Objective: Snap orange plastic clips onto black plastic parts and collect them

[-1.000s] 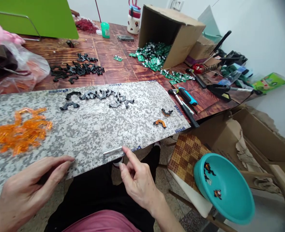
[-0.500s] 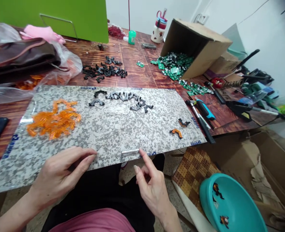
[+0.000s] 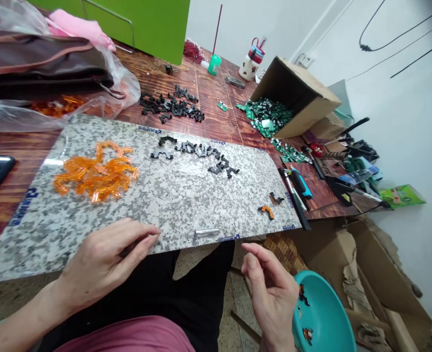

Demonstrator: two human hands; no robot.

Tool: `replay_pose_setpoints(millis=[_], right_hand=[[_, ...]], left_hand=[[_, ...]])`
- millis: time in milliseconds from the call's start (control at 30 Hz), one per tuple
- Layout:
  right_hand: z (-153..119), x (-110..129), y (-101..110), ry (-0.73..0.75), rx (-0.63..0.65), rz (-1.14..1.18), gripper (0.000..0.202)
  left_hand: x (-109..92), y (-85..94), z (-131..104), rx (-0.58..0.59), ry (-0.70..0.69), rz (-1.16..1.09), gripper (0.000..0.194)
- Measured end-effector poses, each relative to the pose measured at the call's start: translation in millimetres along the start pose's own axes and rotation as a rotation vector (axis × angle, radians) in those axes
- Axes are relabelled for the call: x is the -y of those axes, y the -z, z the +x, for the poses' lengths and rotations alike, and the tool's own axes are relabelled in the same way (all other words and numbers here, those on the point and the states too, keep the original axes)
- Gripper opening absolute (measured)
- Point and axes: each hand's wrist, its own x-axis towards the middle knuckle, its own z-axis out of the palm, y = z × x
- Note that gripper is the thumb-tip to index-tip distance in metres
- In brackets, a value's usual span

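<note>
Speckled granite slab (image 3: 157, 205), flat orange pieces (image 3: 94, 173)

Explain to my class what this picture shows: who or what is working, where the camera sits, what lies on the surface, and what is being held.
There is no machine here: a person works with two bare hands. The camera is worn on the head and looks down, so you see what that person sees. The left hand rests on the near edge of a speckled board lying on a wooden table; whether it holds anything cannot be seen. The right hand hovers off the board, empty, beside a teal bowl with a few small parts inside. On the board lie a heap of orange plastic pieces, a row of black pieces and a small metal rod. Farther back, a tipped cardboard box spills green circuit boards.
</note>
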Motion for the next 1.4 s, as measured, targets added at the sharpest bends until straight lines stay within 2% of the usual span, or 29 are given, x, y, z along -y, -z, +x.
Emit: replay_pose_setpoints(millis=[267,500,633,867,1000,1167,1267,1400], right_hand=[[-9,0,-14,0.013,-0.001,0.062,0.019],[-20,5,-47,0.129,0.263,-0.051,0.028],[-25,7,-58,0.211,0.323,-0.176,0.041],[-29,7,-63,0.271,0.289,-0.369,0.043],[-31,1,-66,0.306,0.29,-0.361,0.042],[-37,-11,-63,0.145,0.291,-0.111,0.046],[-41,-18,-57,0.031,0.202,-0.054,0.046],[-45,-20,-53,-0.006,0.1,-0.066,0.04]], left_hand=[[2,-0.9,1,-0.002,-0.055,-0.005,0.014],[0,-1.4,2,-0.025,-0.108,0.06,0.022],[-1,-0.9,4,-0.009,-0.099,0.097,0.025],[-6,-0.1,9,-0.01,-0.101,0.113,0.03],[-7,-0.3,11,-0.023,-0.101,0.111,0.032],[-7,-0.7,11,-0.013,-0.089,0.116,0.033],[-7,-0.2,11,-0.02,-0.101,0.112,0.033],[-7,0.2,11,-0.021,-0.1,0.113,0.033]])
